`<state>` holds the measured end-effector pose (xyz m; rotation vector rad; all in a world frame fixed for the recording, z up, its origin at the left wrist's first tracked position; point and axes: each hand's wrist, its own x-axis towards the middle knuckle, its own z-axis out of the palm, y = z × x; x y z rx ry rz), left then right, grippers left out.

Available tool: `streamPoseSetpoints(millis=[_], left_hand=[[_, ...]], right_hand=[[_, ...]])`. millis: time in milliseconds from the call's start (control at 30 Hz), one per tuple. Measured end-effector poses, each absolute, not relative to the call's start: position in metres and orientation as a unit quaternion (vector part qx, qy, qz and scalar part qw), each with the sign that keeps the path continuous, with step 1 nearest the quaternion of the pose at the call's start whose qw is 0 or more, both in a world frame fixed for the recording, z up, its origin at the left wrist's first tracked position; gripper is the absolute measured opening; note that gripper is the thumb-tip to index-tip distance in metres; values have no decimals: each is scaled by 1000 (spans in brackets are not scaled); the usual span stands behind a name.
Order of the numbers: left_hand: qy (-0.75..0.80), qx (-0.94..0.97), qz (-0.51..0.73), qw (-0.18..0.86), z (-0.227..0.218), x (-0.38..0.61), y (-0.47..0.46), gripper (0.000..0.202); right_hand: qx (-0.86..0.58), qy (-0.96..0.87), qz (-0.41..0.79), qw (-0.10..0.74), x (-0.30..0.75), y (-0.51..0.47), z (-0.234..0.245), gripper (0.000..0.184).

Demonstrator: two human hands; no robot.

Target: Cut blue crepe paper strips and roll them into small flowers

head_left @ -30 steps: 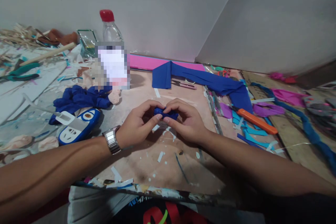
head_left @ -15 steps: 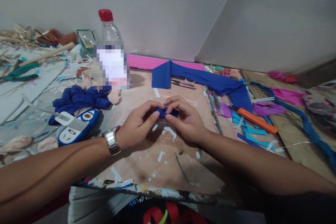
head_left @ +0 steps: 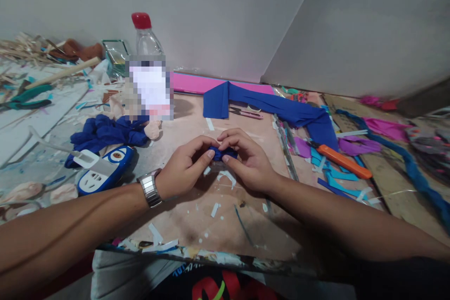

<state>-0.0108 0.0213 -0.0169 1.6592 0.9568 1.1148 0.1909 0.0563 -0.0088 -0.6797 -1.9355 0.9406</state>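
Observation:
Over the middle of the table, my left hand and my right hand pinch a small bunched piece of dark blue fabric between thumbs and fingers. Their fingertips nearly meet above it, and part of the fabric is hidden behind them. A long folded strip of the same blue cloth lies beyond the hands. Beside that strip rest small thread snips. Left of my left hand sits a heap of crumpled blue fabric pieces.
A blue-and-white power strip with a plugged charger is at left, near a phone against a red-capped bottle. Green-handled pliers lie far left. An orange utility knife and fabric scraps lie right. Paper bits litter the tabletop.
The blue piece has shifted slightly between my fingertips and looks a little more gathered. Both hands stay in nearly the same place.

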Motion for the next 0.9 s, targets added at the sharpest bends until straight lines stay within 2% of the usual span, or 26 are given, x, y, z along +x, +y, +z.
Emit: streamPoseSetpoints(millis=[133, 367, 567, 900], left_hand=[[395, 660, 448, 455, -18, -12, 22, 24], [398, 657, 444, 462, -17, -12, 22, 24], [393, 661, 442, 461, -17, -11, 22, 24], [386, 687, 425, 445, -12, -11, 20, 24]], right_hand=[[-273, -795, 353, 411, 190, 54, -4, 16], [-279, -798, 337, 415, 189, 55, -5, 16], [-289, -789, 342, 421, 190, 56, -5, 7], [-307, -753, 382, 439, 187, 56, -6, 12]])
